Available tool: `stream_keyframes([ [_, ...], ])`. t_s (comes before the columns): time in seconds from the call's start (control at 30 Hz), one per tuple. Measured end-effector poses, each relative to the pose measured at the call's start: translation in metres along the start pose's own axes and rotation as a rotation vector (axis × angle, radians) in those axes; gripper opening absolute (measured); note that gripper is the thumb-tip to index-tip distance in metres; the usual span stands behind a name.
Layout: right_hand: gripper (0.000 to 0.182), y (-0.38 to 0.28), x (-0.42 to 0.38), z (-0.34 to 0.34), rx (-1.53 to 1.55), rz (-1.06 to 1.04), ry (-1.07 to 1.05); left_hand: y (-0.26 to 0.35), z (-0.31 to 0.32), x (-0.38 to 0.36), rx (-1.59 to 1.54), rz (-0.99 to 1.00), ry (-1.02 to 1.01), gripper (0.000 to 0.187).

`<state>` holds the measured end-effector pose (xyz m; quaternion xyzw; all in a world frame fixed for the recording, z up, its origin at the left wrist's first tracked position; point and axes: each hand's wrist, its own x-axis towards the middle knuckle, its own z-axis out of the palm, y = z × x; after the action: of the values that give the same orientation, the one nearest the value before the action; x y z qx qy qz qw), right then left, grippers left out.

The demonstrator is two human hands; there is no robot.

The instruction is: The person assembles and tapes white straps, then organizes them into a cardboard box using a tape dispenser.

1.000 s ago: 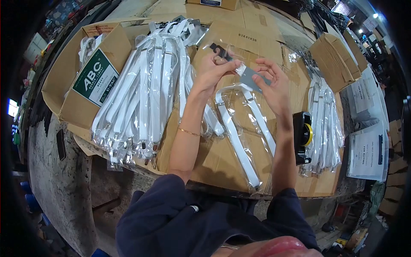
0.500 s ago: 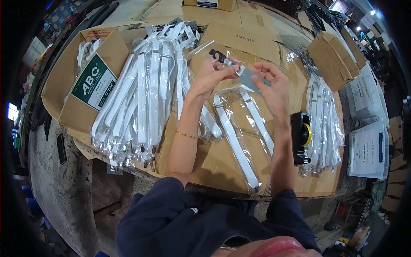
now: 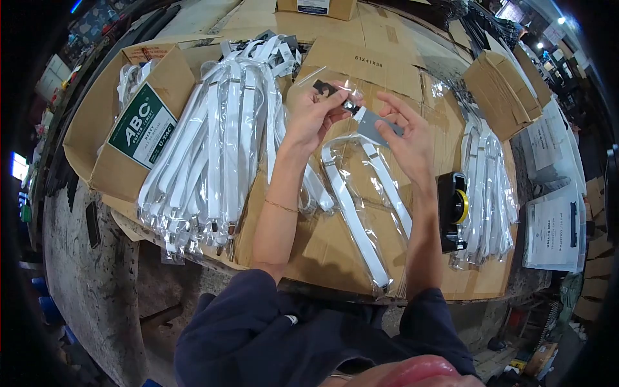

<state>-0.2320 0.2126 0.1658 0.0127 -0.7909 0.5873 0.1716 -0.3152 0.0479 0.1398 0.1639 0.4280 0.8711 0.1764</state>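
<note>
A white strap in a clear bag [image 3: 358,222] lies on the cardboard in front of me, its top end below my hands. My left hand [image 3: 316,116] pinches a small black hanger piece [image 3: 325,88] and the clear plastic around it. Between the hands is a grey card [image 3: 374,128] at the strap's top. My right hand [image 3: 406,132] grips that card between thumb and fingers. Many bagged white straps [image 3: 222,142] are piled to the left, and another bundle [image 3: 485,193] lies at the right. A black tape dispenser [image 3: 449,209] with a yellow core stands beside my right forearm.
An open carton with a green ABC label [image 3: 142,126] stands at the left. Another open carton [image 3: 503,90] is at the back right, above clear plastic bins [image 3: 553,226]. A further box [image 3: 316,8] sits at the far edge. A dark flat object [image 3: 93,224] lies at the left.
The grey card and the black piece have shifted slightly, and the card is now tilted differently. My right hand has moved a little down and left. My left hand has shifted its hold slightly.
</note>
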Motion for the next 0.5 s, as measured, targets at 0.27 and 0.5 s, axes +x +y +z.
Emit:
stream_keyframes([
  [0.27, 0.033, -0.004, 0.001, 0.003, -0.172, -0.084, -0.085, -0.003, 0.001, 0.001, 0.025, -0.016, 0.03, 0.018],
  [0.5, 0.031, -0.008, -0.001, 0.004, -0.254, -0.116, -0.08, -0.001, 0.004, -0.001, 0.041, -0.023, 0.017, 0.02],
])
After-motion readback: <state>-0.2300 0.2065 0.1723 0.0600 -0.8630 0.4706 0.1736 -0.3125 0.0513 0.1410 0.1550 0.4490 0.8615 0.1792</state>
